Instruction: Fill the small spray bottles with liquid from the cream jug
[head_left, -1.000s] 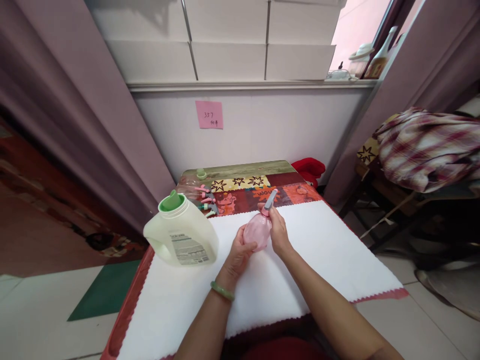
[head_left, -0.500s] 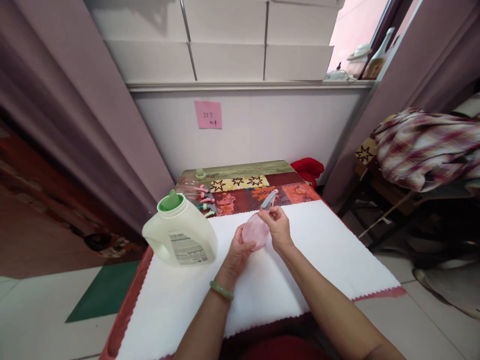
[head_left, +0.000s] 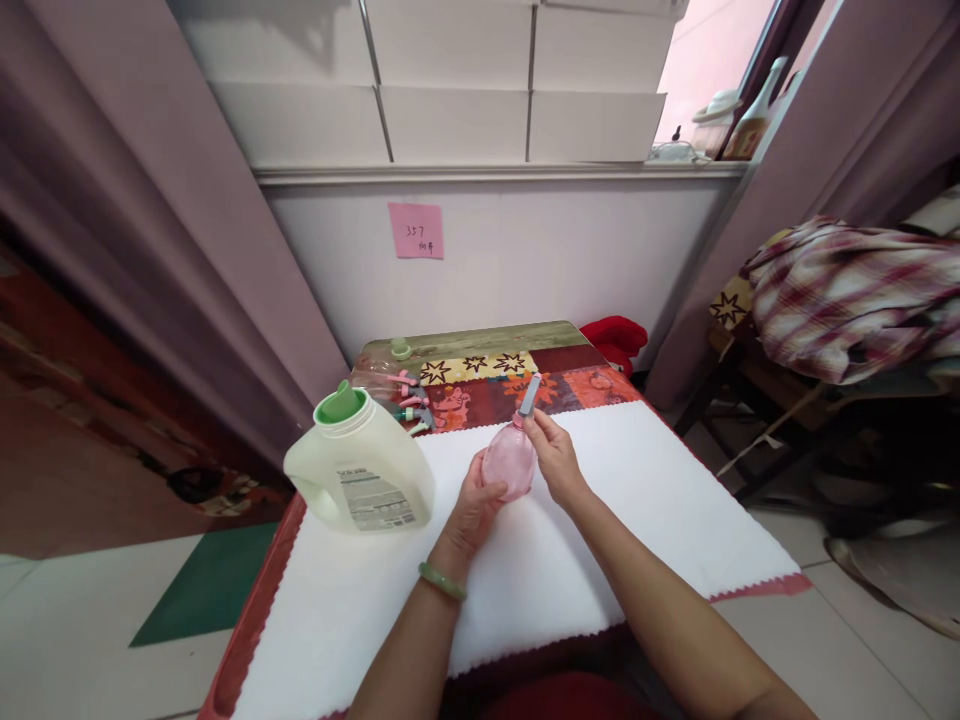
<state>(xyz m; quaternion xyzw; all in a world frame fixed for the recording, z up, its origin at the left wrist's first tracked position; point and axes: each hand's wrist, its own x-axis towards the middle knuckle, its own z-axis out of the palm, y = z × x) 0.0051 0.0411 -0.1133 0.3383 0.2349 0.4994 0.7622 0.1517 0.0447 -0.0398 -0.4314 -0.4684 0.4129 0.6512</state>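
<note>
A pink see-through spray bottle point(head_left: 510, 462) is held above the white cloth, tilted a little. My left hand point(head_left: 478, 500) wraps round the bottle's body from the left, thumb across its front; a green bangle circles that wrist. At the neck, my right hand point(head_left: 553, 455) grips the grey and pink spray head point(head_left: 529, 397) with thumb and fingers. Whether the head is screwed down tight I cannot tell. To the left stands a large whitish jug point(head_left: 375, 470) with a green spout point(head_left: 341, 402) in its mouth.
Several spray heads point(head_left: 416, 400) and clear bottles lie at the table's back left, by a green cap point(head_left: 401, 348). White cloth point(head_left: 615, 520) covers the table's front. Right of it, a plaid shirt point(head_left: 862, 290) is heaped on furniture. Curtains hang on both sides.
The spray head has turned at the neck, so its grey side now faces differently. My right fingers have shifted on it. The left hand and the jug stay in place.
</note>
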